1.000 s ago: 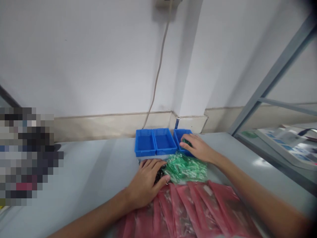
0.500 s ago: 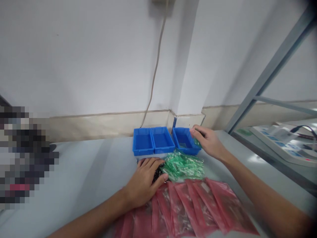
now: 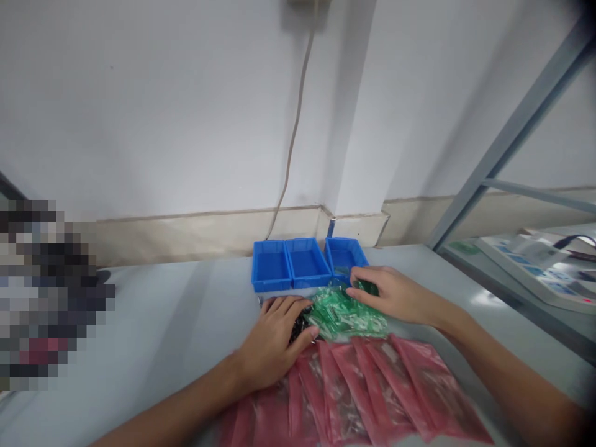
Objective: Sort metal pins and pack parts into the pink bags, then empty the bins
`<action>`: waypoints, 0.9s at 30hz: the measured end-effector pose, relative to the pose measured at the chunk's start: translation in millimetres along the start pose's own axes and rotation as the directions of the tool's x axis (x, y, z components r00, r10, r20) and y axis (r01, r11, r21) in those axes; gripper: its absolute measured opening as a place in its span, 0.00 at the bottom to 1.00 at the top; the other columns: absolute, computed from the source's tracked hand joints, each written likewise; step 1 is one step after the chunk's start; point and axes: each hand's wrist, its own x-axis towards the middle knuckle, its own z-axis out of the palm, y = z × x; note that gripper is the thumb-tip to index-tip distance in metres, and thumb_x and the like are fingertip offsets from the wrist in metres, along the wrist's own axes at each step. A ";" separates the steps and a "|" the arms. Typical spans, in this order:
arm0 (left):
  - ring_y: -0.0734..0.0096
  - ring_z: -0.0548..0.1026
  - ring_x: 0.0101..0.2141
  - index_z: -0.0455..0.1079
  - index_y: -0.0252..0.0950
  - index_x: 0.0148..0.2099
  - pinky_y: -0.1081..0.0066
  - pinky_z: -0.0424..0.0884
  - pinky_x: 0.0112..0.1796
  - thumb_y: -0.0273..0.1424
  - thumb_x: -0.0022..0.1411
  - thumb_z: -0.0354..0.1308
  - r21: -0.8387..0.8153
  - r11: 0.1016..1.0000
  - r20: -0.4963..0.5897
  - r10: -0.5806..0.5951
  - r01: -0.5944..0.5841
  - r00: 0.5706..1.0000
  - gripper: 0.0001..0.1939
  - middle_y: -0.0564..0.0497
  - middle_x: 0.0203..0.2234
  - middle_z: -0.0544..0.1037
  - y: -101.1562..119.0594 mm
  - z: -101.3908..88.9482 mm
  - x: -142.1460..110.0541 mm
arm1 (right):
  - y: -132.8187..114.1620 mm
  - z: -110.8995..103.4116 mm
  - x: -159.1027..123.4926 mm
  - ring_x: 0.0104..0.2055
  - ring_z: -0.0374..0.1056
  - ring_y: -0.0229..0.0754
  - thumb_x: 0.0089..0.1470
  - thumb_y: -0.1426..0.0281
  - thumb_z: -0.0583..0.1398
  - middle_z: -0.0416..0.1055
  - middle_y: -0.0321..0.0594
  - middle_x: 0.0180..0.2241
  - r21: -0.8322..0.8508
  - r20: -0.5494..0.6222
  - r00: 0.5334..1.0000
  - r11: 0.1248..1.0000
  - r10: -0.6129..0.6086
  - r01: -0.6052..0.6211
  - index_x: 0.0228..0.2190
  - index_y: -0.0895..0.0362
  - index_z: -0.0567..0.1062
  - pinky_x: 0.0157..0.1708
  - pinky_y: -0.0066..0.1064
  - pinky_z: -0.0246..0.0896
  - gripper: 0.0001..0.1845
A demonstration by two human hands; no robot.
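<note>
My left hand (image 3: 274, 338) lies palm down with its fingers spread over a pile of small black packets (image 3: 302, 326), most of them hidden beneath it. To its right is a heap of shiny green plastic bags (image 3: 349, 315). Just above the heap's right side, my right hand (image 3: 388, 292) is curled, thumb opposite fingers, around a green bag (image 3: 367, 287). Only part of that bag shows. Pink see-through bags (image 3: 347, 397), several of them, overlap in a fan nearest me; small parts show dimly inside.
Behind the heap stand three blue bins, the left (image 3: 271, 264), the middle (image 3: 307, 261) and the right (image 3: 345, 253). Something small and clear lies in the right one. A metal frame (image 3: 484, 167) and a power strip (image 3: 540, 273) are at right. A blurred-out person (image 3: 51, 292) is at left.
My right hand has come away from the right blue bin, down and toward the green heap. My left hand stays on the black packets.
</note>
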 end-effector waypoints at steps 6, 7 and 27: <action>0.56 0.70 0.62 0.66 0.44 0.66 0.51 0.62 0.63 0.42 0.78 0.53 -0.005 1.000 -0.011 0.004 -0.004 1.000 0.19 0.48 0.61 0.75 0.8 0.6 -0.1 | -15.0 15.1 0.2 0.41 0.73 0.51 0.70 0.56 0.57 0.77 0.42 0.40 0.003 -0.018 0.996 0.996 -0.084 0.084 0.41 0.51 0.76 0.43 0.41 0.66 0.13; 0.55 0.71 0.62 0.66 0.44 0.66 0.51 0.62 0.63 0.42 0.78 0.53 -0.004 1.000 -0.013 0.003 -0.003 1.000 0.19 0.47 0.61 0.75 1.0 0.5 -0.1 | -17.6 17.7 0.6 0.43 0.73 0.51 0.70 0.58 0.57 0.77 0.43 0.41 0.003 -0.030 0.994 0.995 -0.104 0.104 0.42 0.52 0.75 0.44 0.42 0.66 0.12; 0.55 0.70 0.62 0.65 0.45 0.67 0.51 0.62 0.64 0.43 0.78 0.53 -0.003 1.000 -0.021 0.006 -0.006 1.000 0.20 0.48 0.61 0.75 1.6 -1.6 -0.4 | -2.8 24.8 -3.1 0.41 0.77 0.54 0.73 0.53 0.52 0.80 0.46 0.44 -0.289 -0.226 0.966 0.956 -0.126 0.057 0.46 0.48 0.81 0.34 0.40 0.65 0.21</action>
